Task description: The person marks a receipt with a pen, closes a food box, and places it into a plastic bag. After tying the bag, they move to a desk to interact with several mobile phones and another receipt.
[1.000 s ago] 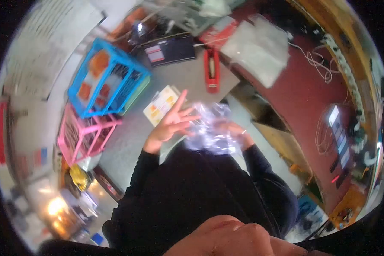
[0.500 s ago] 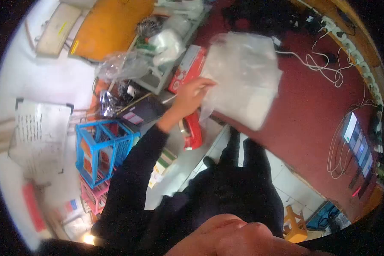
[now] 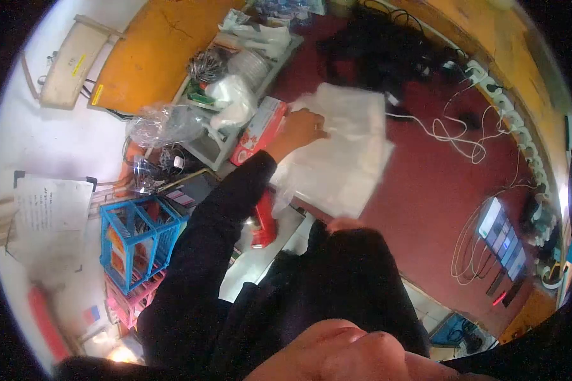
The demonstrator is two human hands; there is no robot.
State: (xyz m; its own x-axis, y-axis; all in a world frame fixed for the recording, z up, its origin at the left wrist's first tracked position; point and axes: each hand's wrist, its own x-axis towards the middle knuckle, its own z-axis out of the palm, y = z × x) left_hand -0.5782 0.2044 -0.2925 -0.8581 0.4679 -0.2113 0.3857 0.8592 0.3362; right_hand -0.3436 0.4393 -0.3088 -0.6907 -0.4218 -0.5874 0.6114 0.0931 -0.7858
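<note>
A stack of clear plastic bags [image 3: 353,149] lies on the dark red table, its near edge hanging toward my body. My left hand [image 3: 305,130] is on the left part of the stack, fingers bent and closed on the plastic. At the stack's near edge, my right hand [image 3: 348,224] shows only in part beyond the dark sleeve; its fingers are blurred and hard to make out. A red and white box [image 3: 258,130] stands just left of my left hand. Below it sits a red tape dispenser [image 3: 264,222], partly covered by my left sleeve.
A grey tray [image 3: 217,149] with plastic packs stands at the far left. A blue basket [image 3: 133,244] sits on a pink one to the left. White cables [image 3: 438,133] cross the red table [image 3: 419,209]. A lit phone [image 3: 503,232] lies at the right.
My left hand has moved up and right onto the bags, its fingers more bent. My right hand has come into view at their near edge. The whole view has shifted slightly.
</note>
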